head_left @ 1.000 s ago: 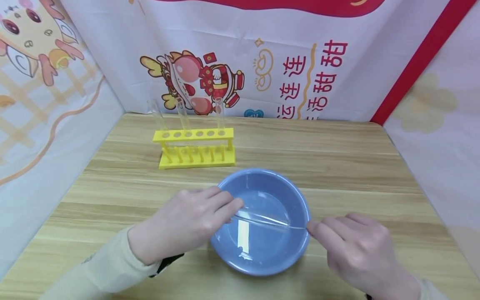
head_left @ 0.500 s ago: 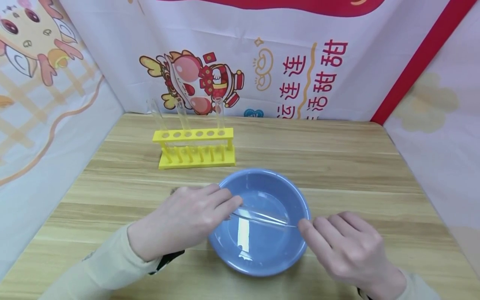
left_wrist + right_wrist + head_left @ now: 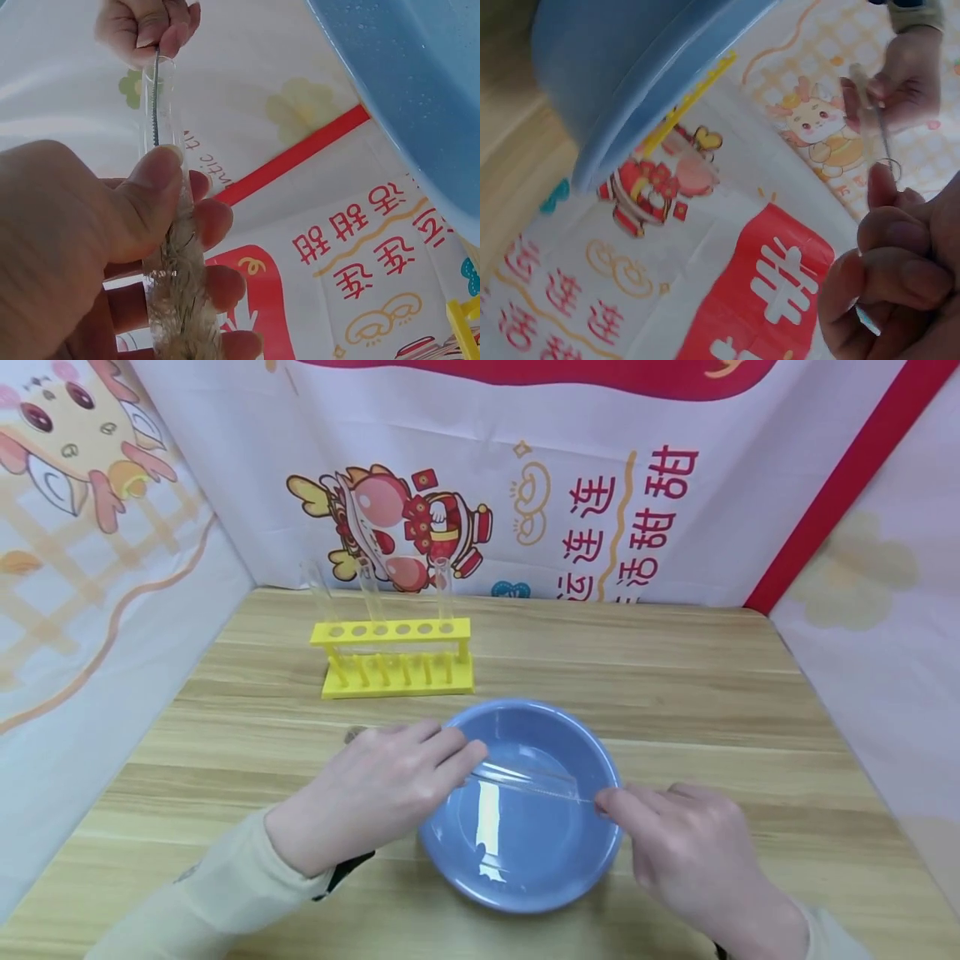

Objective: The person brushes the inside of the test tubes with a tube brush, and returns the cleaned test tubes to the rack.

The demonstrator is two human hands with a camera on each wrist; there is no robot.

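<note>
Test tube [image 3: 525,779]: clear, colourless glass, in your left hand [image 3: 386,789], fingers wrapped round it, held crosswise above the blue basin [image 3: 532,860] with its open mouth toward your right hand [image 3: 690,852]. Brush [image 3: 180,300]: thin twisted-wire stem, mixed pale and dark bristles, head pushed well inside the tube and packed against the glass. Its bare wire stuck out through the mouth, a small loop at the end, pinched by your right fingertips.

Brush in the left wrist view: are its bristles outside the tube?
No, the bristles show through the clear glass, inside the tube that the left hand grips.
</note>
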